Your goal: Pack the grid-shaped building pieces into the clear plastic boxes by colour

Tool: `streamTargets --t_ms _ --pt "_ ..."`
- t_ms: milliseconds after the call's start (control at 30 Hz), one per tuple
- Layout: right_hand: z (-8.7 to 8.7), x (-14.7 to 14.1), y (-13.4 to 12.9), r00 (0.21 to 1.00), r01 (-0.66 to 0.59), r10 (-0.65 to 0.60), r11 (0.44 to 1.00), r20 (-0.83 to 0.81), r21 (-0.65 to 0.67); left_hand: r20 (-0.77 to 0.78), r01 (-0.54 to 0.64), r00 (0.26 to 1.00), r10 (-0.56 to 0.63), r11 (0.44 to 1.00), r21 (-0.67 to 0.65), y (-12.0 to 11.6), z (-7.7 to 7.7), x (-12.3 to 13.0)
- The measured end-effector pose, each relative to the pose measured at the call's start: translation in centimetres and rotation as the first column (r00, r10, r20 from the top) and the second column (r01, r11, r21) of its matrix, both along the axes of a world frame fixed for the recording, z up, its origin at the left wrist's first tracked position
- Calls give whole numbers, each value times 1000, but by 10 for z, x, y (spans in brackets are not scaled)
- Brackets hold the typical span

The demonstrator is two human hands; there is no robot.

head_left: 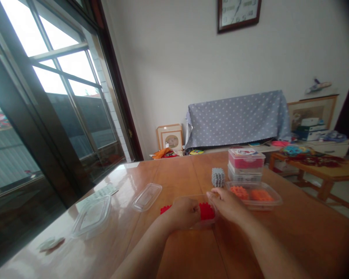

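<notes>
A clear plastic container [189,226] stands on the wooden table in front of me, with red bumpy blocks [207,211] in it. My left hand [184,213] is over the container, its fingers curled in, between the red pieces. What those fingers hold, if anything, is hidden. At the container's right end, my right hand [225,202] closes on the rim, thumb and fingers pointing left. Just beyond that hand stands a grey bumpy cube [218,177]. To its right, a second clear tub [275,198] holds orange bumpy blocks [261,195].
Stacked lidded boxes [246,159], the upper one pink inside, stand at the back right of the table [189,255]. A clear lid [147,197] lies left of the container. Farther left are another clear tub [90,219], a printed sheet [102,192] and a small pale object [50,243].
</notes>
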State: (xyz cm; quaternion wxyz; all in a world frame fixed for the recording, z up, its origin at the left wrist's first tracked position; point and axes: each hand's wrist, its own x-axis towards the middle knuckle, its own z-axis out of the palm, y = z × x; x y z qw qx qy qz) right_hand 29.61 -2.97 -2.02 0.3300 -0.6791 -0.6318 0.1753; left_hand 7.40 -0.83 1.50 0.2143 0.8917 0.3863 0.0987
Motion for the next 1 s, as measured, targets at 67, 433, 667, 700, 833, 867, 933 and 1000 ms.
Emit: streamTargets --t_ms 67,433,667,700,833,867,933,1000 --pt "1 0 0 1000 4 -4 1000 4 -5 1 20 1000 -20 999 -43 -1 0 1" --pt "7 -4 -6 1000 -11 11 1000 7 3 40 -49 998 54 993 -106 5 -6 3" --pt "3 -2 -3 1000 -2 2 1000 6 -4 133 -158 978 158 987 -14 6 -10 4" --pt "3 -2 -3 1000 -3 3 1000 3 -1 149 -186 971 185 982 -2 6 -10 5" --pt "3 -2 -3 1000 -4 4 1000 -4 4 171 -211 962 211 977 -16 3 -9 8" --pt "4 -2 -3 1000 -2 2 1000 -3 0 170 -195 966 197 980 -27 3 -9 8" --pt "4 -3 -3 1000 -2 2 1000 4 -7 167 -163 972 168 986 -41 2 -9 7" --pt "4 -3 -3 1000 -3 4 1000 12 -8 162 -138 976 144 989 -49 2 -10 7"
